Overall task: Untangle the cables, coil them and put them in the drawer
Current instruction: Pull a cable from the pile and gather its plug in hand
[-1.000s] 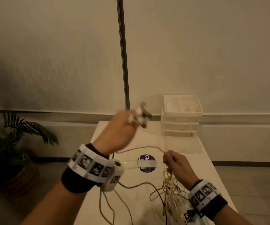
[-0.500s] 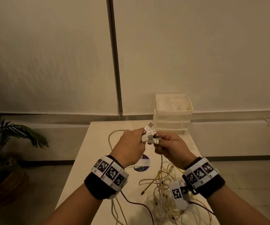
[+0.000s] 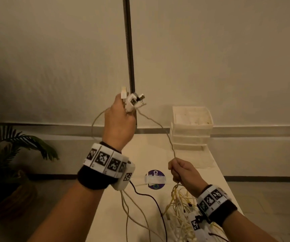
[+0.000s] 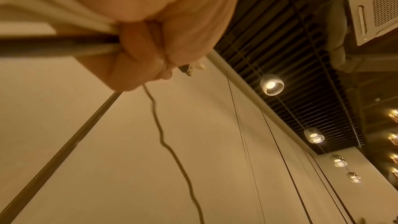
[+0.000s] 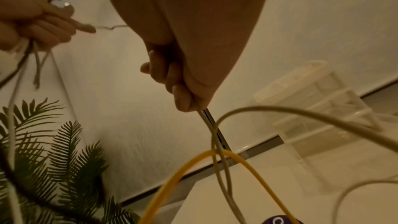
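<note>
The left hand [image 3: 119, 123] clenches a bunch of white plugs [image 3: 132, 100] at 12 o'clock; the right hand [image 3: 184, 173] pinches one thin cable [image 3: 160, 126]. At 5 o'clock a tangle [image 3: 181, 206] lies on the smooth bench [image 3: 146, 154], the boxy translucent drawers [image 3: 191, 128] at 2 o'clock, a palm [image 3: 18, 145] at 9.

Support surface was a white table [image 3: 140, 154], long axis running away from the head camera toward the wall. At its far right end stood a stack of translucent drawers [image 3: 191, 133], one drawer pulled out toward the viewer. Near the table's middle lay a round purple sticker [image 3: 155, 179] with a strip of white tape [image 3: 155, 180] laid across it. On the near right part rested a tangle of yellow and white cables [image 3: 181, 208]. A dark cable [image 3: 149, 196] and pale strands crossed the near left part; whether these touched the surface could not be told.
</note>
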The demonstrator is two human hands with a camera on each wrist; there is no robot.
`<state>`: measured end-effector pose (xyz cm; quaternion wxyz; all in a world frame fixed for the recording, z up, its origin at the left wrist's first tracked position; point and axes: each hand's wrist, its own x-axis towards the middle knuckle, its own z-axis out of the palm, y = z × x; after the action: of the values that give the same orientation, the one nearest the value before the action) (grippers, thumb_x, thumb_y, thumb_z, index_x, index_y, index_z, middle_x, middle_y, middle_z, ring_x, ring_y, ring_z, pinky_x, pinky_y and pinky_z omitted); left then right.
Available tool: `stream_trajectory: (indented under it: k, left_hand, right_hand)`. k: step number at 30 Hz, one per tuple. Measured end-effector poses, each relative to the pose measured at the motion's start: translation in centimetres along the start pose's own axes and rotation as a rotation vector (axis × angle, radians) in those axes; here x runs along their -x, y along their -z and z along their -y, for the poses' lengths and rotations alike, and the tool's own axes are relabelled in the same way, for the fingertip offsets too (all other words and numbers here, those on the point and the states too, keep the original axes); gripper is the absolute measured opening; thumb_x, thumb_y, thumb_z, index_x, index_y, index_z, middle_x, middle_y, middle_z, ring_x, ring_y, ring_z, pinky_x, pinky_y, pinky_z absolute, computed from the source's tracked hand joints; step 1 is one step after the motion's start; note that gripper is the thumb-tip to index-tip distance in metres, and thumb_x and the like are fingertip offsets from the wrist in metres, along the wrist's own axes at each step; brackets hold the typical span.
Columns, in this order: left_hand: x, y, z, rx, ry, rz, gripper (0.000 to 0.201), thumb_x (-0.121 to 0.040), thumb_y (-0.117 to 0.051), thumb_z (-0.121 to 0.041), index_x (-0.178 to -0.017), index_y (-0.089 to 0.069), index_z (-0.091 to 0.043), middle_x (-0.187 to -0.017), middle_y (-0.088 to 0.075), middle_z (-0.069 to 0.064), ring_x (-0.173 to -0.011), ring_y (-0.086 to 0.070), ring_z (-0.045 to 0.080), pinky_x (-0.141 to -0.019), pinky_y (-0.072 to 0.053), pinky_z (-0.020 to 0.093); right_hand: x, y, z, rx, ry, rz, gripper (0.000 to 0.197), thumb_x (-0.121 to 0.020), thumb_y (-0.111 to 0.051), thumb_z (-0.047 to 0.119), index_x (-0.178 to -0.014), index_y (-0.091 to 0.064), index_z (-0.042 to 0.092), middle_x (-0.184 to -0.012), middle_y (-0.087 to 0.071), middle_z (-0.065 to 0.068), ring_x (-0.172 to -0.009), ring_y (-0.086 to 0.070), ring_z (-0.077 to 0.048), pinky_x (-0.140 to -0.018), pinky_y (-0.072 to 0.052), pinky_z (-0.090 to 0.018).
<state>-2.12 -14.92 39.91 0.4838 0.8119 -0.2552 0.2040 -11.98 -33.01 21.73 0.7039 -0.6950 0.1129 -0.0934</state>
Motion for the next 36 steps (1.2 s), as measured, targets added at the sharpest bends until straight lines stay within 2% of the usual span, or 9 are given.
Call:
stream_trajectory:
  k: [5,8,11,14,18,22,27,31,36]
  left_hand:
    - [5.7,-2.4,1.5,0.108,-0.218,0.175,0.064,-0.091,-0.047,0.002,-0.145,-0.041,-0.031,-0.088,-0.068,-0.011,-0.065,-0.062,0.001,-0.061,-0.052,0.014]
    - [7.7,-4.4,1.7,-0.012,-0.223,0.578,0.056,-0.085,-0.044,-0.004,-0.134,-0.053,-0.029,-0.097,-0.074,0.002,-0.083,-0.066,0.022,-0.075,-0.055,0.039]
    - [8.0,-5.8,2.4,-0.208,-0.073,0.726,0.040,-0.089,-0.038,-0.009,-0.121,-0.055,-0.026,-0.101,-0.068,0.008,-0.092,-0.057,0.031,-0.077,-0.049,0.041]
    - [7.8,-6.0,2.5,-0.111,-0.020,0.585,0.030,-0.081,-0.034,-0.015,-0.097,-0.055,-0.028,-0.087,-0.066,0.011,-0.077,-0.058,0.034,-0.071,-0.052,0.044]
    - [5.4,-5.1,0.7,0.040,-0.030,0.297,0.046,-0.084,-0.041,0.006,-0.115,-0.066,-0.016,-0.086,-0.069,0.007,-0.071,-0.056,0.023,-0.060,-0.039,0.023]
    - [2.3,-3.0,0.2,0.083,-0.022,0.042,0.032,-0.088,-0.042,0.008,-0.087,-0.060,-0.018,-0.068,-0.056,-0.005,-0.060,-0.047,0.014,-0.054,-0.030,0.025]
    - [1.1,-1.1,1.1,0.112,0.038,-0.164,0.030,-0.095,-0.045,0.002,-0.087,-0.058,-0.024,-0.071,-0.052,-0.016,-0.064,-0.049,0.003,-0.058,-0.035,0.018]
    - [2.2,-1.1,1.0,0.069,0.031,-0.071,0.029,-0.095,-0.046,0.002,-0.113,-0.060,-0.016,-0.082,-0.057,-0.007,-0.079,-0.059,0.022,-0.066,-0.044,0.032]
    - [5.2,-1.5,0.7,-0.033,-0.154,0.107,0.073,-0.091,-0.052,-0.001,-0.152,-0.026,-0.031,-0.075,-0.062,-0.003,-0.056,-0.054,0.011,-0.053,-0.047,0.022]
  right_hand:
    - [0.5,-0.3,1.7,0.050,0.016,0.054,0.034,-0.104,-0.035,0.018,-0.080,-0.056,0.005,-0.052,-0.035,0.004,-0.049,-0.028,-0.009,-0.051,-0.023,-0.025]
    - [0.9,-0.8,3.4,0.130,0.062,0.133,0.025,-0.099,-0.045,0.007,-0.078,-0.058,0.008,-0.057,-0.040,0.002,-0.051,-0.030,-0.010,-0.052,-0.024,-0.027]
    - [1.3,-0.7,5.3,0.094,0.121,0.194,0.014,-0.081,-0.051,0.006,-0.085,-0.064,0.006,-0.061,-0.048,0.002,-0.053,-0.035,-0.008,-0.052,-0.029,-0.023]
    - [0.9,-0.4,6.1,0.053,0.189,0.184,0.022,-0.082,-0.052,0.010,-0.096,-0.063,-0.004,-0.067,-0.045,-0.010,-0.056,-0.035,-0.011,-0.053,-0.030,-0.024]
    - [0.5,-0.5,4.3,0.019,0.185,0.156,0.027,-0.095,-0.047,0.027,-0.086,-0.061,0.006,-0.059,-0.044,-0.001,-0.053,-0.036,-0.013,-0.054,-0.031,-0.025]
    - [1.9,-0.3,0.6,0.140,0.112,0.112,0.031,-0.103,-0.039,0.017,-0.083,-0.058,0.004,-0.057,-0.044,-0.002,-0.052,-0.037,-0.011,-0.053,-0.031,-0.023]
    - [2.0,0.7,-1.7,0.235,0.102,0.023,0.030,-0.102,-0.041,0.012,-0.079,-0.058,0.003,-0.051,-0.045,0.006,-0.050,-0.035,-0.009,-0.052,-0.030,-0.022]
    - [1.7,0.6,-1.9,0.197,0.059,-0.004,0.030,-0.102,-0.041,0.013,-0.078,-0.057,0.004,-0.051,-0.044,0.005,-0.049,-0.032,-0.011,-0.051,-0.027,-0.025]
    - [1.1,0.5,0.0,0.107,0.064,-0.027,0.032,-0.102,-0.041,0.015,-0.078,-0.057,0.002,-0.053,-0.042,0.001,-0.049,-0.032,-0.011,-0.050,-0.029,-0.026]
